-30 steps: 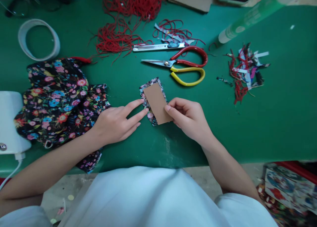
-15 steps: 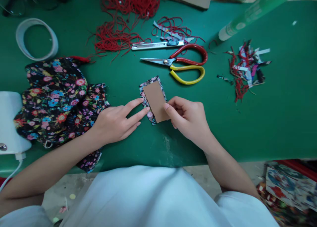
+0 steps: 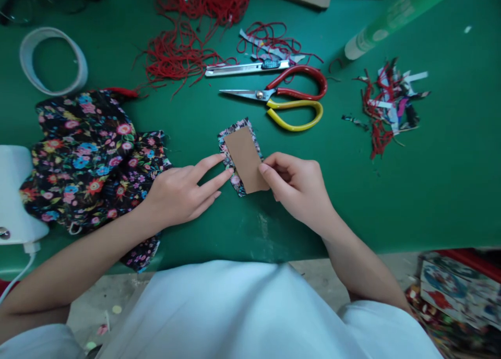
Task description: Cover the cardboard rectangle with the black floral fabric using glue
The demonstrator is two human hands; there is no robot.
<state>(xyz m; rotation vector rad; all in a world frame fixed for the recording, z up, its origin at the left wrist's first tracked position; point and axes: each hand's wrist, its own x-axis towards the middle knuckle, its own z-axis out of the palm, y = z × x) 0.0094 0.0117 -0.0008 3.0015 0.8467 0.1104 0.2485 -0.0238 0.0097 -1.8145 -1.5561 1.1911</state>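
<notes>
A small brown cardboard rectangle (image 3: 245,158) lies on a slightly larger piece of floral fabric (image 3: 237,183), whose patterned edge shows at the top and along both long sides. With fingers spread, my left hand (image 3: 186,194) rests its fingertips on the fabric's left margin. My right hand (image 3: 299,189) pinches the cardboard's lower right edge between thumb and fingers; its curled fingertips are partly hidden. Just above lie scissors (image 3: 259,94) with one red and one yellow handle, blades toward the left.
A utility knife (image 3: 246,68) and red cord (image 3: 172,56) lie beyond the scissors. Crumpled black floral fabric (image 3: 88,155) and a tape roll (image 3: 25,61) are on the left. Scraps (image 3: 391,106) and a green tube (image 3: 395,22) sit at right on the green table (image 3: 442,192).
The view has shifted slightly, so the tabletop things appear a little higher and more to the left. Both hands keep almost the same pose on the fabric and cardboard.
</notes>
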